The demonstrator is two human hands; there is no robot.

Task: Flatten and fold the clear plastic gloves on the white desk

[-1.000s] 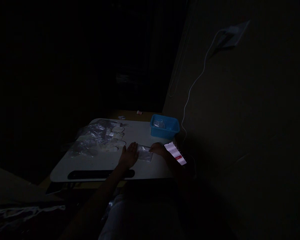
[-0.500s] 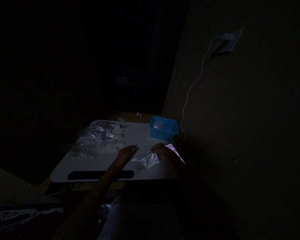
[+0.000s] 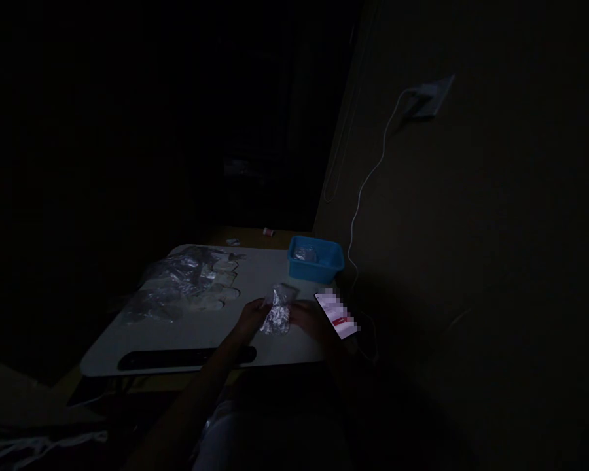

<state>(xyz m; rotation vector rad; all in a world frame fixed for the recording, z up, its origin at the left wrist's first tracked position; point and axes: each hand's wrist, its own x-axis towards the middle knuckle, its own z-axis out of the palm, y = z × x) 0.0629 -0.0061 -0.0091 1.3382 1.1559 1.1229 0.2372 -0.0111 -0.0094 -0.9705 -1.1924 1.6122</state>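
Note:
A crinkled clear plastic bag is held upright between my two hands above the white table. My left hand grips its left side, fingers closed on the film. On the other side my right hand has its fingers closed at the right edge of the bag. What the bag contains, if anything, is too dark to make out. Left of my hands lie several pale, soft-looking items, their kind unclear, beside a heap of clear plastic bags.
A blue plastic basket with a clear packet inside stands at the table's back right. A lit phone lies right of my right hand. A white cable runs down from a wall socket. The room is very dark.
My left hand has moved in from beside the bag and taken hold of it. The bag, flat and sideways before, now stands upright between both hands. The view has shifted slightly.

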